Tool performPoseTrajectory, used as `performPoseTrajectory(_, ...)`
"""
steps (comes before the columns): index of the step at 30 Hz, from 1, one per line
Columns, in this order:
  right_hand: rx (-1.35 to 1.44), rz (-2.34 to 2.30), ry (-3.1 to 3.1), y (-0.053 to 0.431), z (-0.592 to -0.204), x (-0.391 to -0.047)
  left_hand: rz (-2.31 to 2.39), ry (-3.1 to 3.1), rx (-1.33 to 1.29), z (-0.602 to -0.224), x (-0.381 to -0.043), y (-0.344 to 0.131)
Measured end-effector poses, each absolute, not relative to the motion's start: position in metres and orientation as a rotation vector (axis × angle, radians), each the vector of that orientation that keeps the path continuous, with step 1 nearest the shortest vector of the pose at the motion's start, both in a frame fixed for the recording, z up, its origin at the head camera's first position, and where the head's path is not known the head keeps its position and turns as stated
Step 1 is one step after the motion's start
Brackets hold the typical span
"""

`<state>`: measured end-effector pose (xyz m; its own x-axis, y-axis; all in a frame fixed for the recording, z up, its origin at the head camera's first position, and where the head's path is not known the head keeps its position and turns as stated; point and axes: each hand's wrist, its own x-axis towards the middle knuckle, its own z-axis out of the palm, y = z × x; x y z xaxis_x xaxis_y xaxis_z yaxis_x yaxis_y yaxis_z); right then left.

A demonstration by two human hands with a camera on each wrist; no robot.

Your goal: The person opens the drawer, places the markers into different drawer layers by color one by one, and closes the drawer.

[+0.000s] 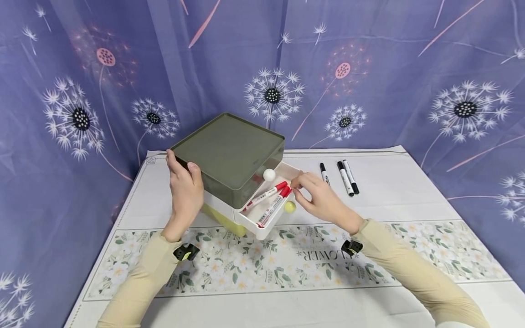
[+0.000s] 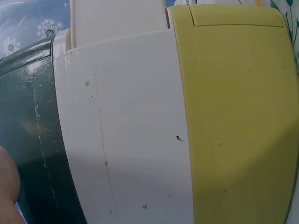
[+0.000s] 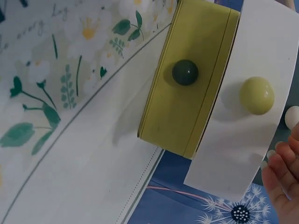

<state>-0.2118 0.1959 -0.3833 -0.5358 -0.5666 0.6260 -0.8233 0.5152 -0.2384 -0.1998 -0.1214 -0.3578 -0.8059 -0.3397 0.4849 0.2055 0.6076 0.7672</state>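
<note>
A stacked drawer box stands on the table, with a dark green top tier (image 1: 229,150), a white middle tier (image 2: 126,121) and a yellow bottom tier (image 2: 238,116). Its white drawer (image 1: 262,234) is pulled out, and red-capped markers (image 1: 274,207) lie inside. My left hand (image 1: 185,189) rests against the left side of the green tier, fingers straight, thumb near the top edge. My right hand (image 1: 317,196) is bent over the drawer's front rim, fingertips right by the red caps. Whether it pinches a marker I cannot tell.
Several black-and-white markers (image 1: 345,178) lie on the table right of the box. Round knobs stick out from the drawer fronts: a white knob (image 1: 269,175), a yellow knob (image 3: 257,95) and a dark green knob (image 3: 185,72). A purple dandelion curtain (image 1: 213,64) hangs behind.
</note>
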Motion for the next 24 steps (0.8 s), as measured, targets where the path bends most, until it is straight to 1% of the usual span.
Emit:
performPoseTrajectory(7, 1.170, 0.786, -2.311, 0.193, -0.391, -0.205, -1.167, -2.220, 0.111, -0.357, -0.200, -0.121)
performPoseTrajectory(19, 1.207, 1.026, -2.334, 0.191, -0.395, -0.198, -1.154, -2.201, 0.107, -0.357, -0.200, -0.120)
performPoseTrajectory(24, 1.165, 1.119, -2.360, 0.190, -0.396, -0.195, -1.148, -2.194, 0.109, -0.357, -0.200, -0.120)
